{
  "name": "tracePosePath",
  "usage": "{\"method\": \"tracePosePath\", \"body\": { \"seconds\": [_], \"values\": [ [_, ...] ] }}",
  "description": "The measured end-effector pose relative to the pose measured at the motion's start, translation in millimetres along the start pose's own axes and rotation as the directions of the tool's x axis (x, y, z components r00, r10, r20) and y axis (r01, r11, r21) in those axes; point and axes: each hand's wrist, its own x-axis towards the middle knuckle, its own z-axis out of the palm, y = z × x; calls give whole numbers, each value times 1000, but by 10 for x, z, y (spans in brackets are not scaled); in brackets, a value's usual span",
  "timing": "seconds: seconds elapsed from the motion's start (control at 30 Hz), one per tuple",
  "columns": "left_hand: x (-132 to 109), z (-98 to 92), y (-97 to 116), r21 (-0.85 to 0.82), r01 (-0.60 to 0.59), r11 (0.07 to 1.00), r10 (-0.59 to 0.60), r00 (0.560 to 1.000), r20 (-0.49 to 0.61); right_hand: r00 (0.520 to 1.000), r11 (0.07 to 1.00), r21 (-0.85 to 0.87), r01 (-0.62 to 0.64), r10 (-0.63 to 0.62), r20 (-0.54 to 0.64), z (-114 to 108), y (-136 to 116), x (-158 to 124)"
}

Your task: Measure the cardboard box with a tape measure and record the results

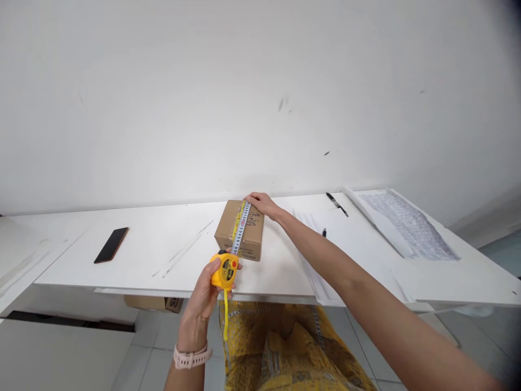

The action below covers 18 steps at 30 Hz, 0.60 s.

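A small brown cardboard box [228,231] lies on the white table [163,255] near its front edge. My left hand [205,296] is closed round a yellow tape measure case [223,271] just in front of the box. The white tape blade [241,228] runs from the case across the box top to its far edge. There my right hand [262,203] pinches the tape's end against the far edge of the box. A pale watch sits on my left wrist.
A dark phone [111,245] lies on the table at the left. A pen [336,203] and printed paper sheets [407,222] lie at the right, with a second pen tip [324,232] nearer. A cardboard box [154,303] sits under the table. A white wall stands behind.
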Motion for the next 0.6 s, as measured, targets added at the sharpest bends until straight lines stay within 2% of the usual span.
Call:
{"method": "tracePosePath", "body": {
  "seconds": [0.13,0.37,0.47,0.6],
  "values": [
    [-43,30,-38,-23,2,1000,-2,1000,-7,999,996,78,-40,41,-5,-5,24,-48],
    [-4,43,-29,-41,22,999,-22,1000,-18,998,998,43,-52,53,-30,15,79,-18],
    [-9,19,19,9,6,1000,-6,1000,-18,1000,997,-72,-4,5,12,-58,-12,19],
    [-60,-186,261,138,-64,988,62,998,19,984,940,-296,172,-177,9,-315,-394,-172]
  ]
}}
